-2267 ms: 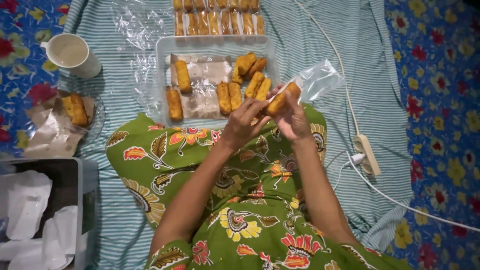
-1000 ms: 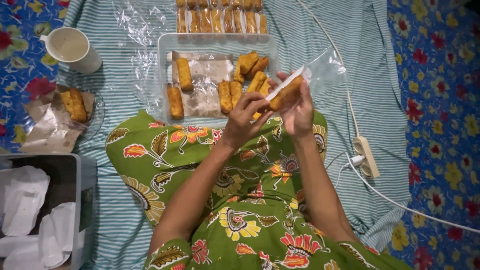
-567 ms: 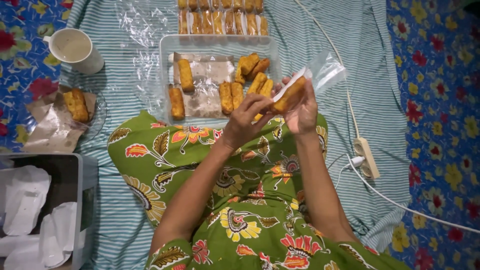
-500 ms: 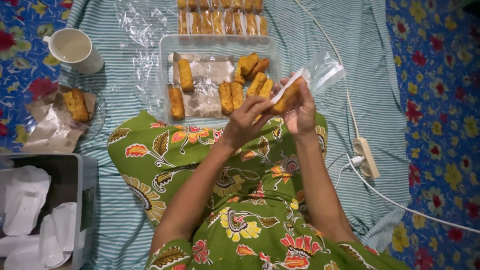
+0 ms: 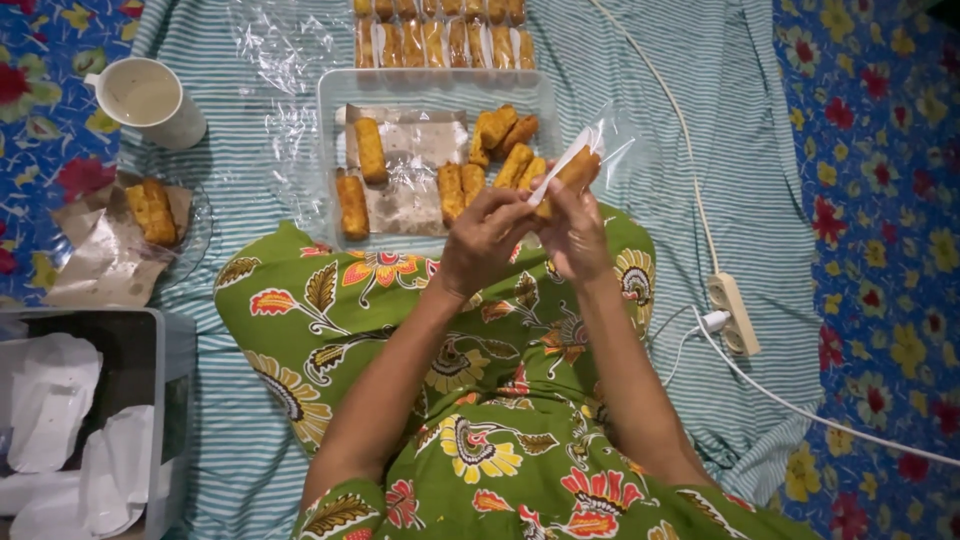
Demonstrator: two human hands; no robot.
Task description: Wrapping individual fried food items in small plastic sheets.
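Lap and knees in a green floral garment point(image 5: 420, 330) fill the near centre, with both forearms reaching away over them. Near left stands a grey bin point(image 5: 165, 345) holding white paper liners point(image 5: 50, 400). At mid-distance the left hand point(image 5: 485, 240) and right hand point(image 5: 575, 235) meet above the knees, fingertips closed together on a golden fried roll point(image 5: 570, 177) that sits partly inside a clear plastic sleeve point(image 5: 610, 140); the left pinches the near end, the right steadies the sleeve and roll from the right side. To the right, a white power strip point(image 5: 735, 312) lies on the striped cloth point(image 5: 250, 450), cable running far and near. Just beyond the hands sits a clear rectangular tray point(image 5: 330, 160) with loose fried rolls point(image 5: 455, 180) on brown paper. Left of it, a glass dish point(image 5: 195, 230) carries two more pieces; farther left stands a white mug point(image 5: 150, 100). At the far edge runs a row of already sleeved rolls point(image 5: 440, 30). Judgement: the sleeving would go best with a light grip, the sleeve mouth held wide, and the roll fed straight in so the crust does not crumble or snag the film.
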